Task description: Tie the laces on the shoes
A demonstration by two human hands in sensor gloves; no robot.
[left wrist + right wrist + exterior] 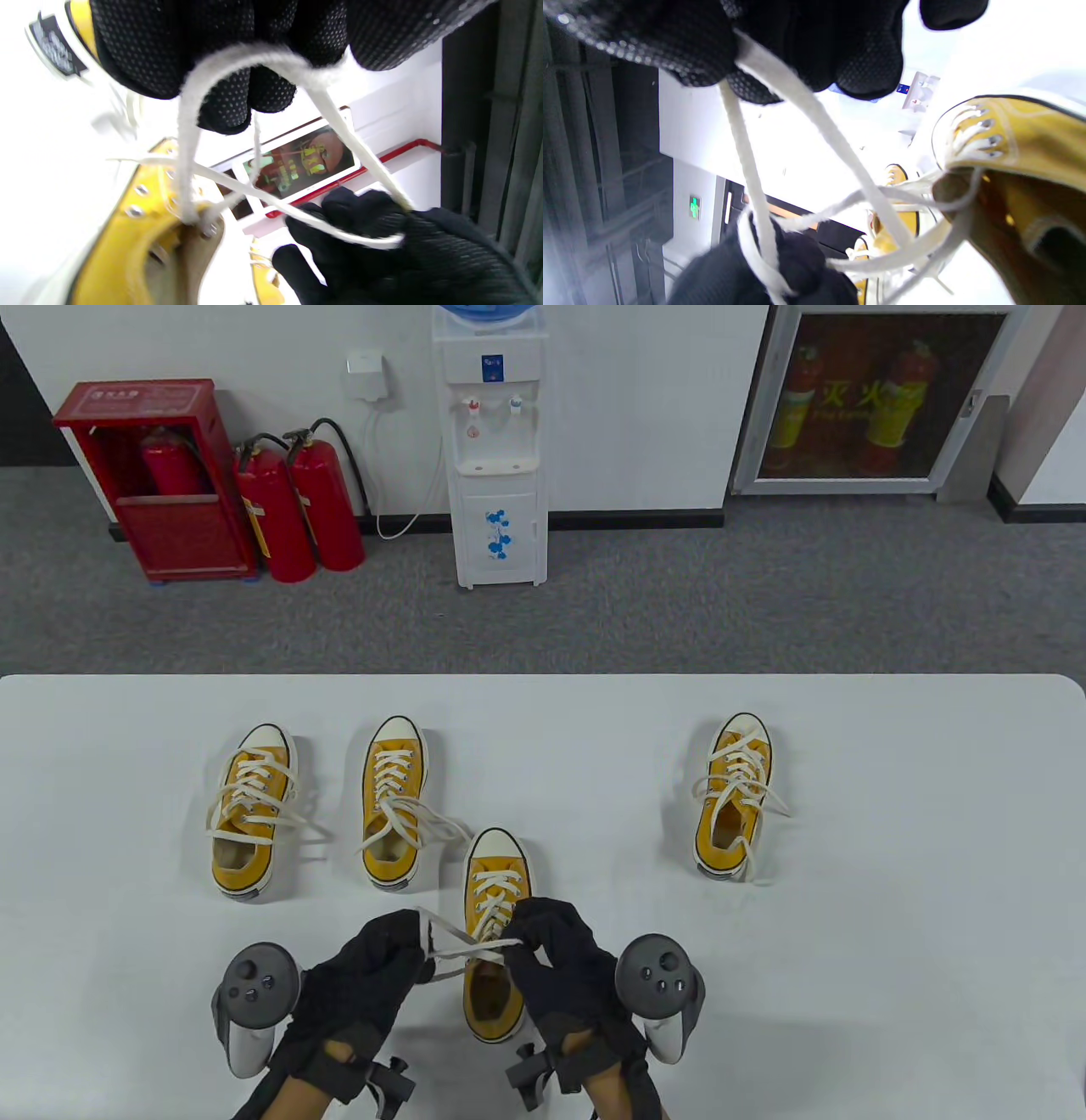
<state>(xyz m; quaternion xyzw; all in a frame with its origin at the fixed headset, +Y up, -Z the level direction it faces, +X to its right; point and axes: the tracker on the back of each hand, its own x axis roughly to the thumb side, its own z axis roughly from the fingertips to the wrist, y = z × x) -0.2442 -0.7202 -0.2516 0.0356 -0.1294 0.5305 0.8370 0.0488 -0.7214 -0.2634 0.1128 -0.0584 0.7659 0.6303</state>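
Fingers of left hand [373, 976] and right hand [560, 959] both pinching white lace [462, 952] loops, crossed over nearest yellow shoe [494, 937] at table [891, 984] front edge.

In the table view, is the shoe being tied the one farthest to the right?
No, the hands work on the nearest shoe, near the middle.

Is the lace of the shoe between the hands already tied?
Not tied: both hands, left hand and right hand, hold loose lace strands above the shoe.
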